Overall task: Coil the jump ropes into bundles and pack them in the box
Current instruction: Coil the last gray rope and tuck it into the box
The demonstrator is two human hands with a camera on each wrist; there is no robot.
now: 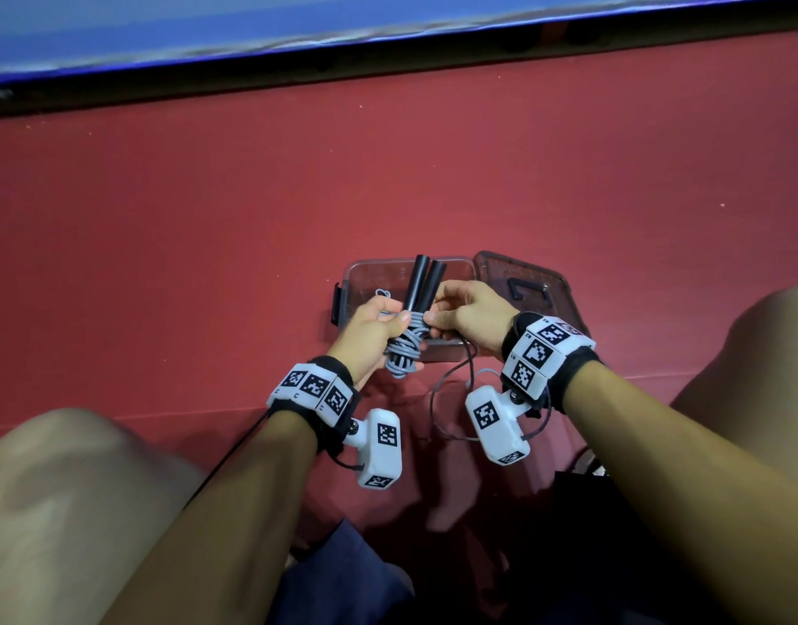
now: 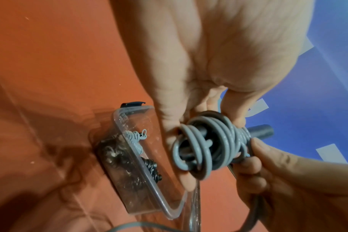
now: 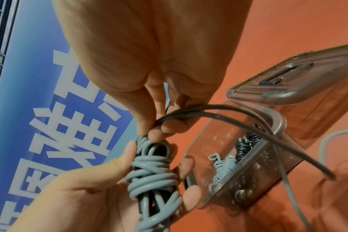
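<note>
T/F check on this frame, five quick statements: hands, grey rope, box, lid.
1. The left hand grips the coiled grey rope bundle. True.
2. The right hand hangs idle beside the box. False: it pinches the rope's loose cord at the top of the wraps.
3. The clear box is closed. False: it stands open, and its lid lies beside it on the red floor.
4. Coiled ropes already lie in the box. True.
5. The bundle's black handles point down at the floor. False: they stick up above the hands.
</note>
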